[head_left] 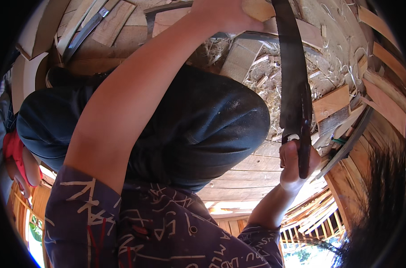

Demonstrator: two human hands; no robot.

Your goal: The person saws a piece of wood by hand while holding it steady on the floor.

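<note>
1. We see our dark-trousered knee filling the middle, leaving little free room between our arms.
2. The long dark saw runs from the top edge down, beside wood shavings and planks.
3. Our left hand presses a wooden piece; its fingers are cut off.
4. Our right hand is clenched round the saw's handle.
</note>
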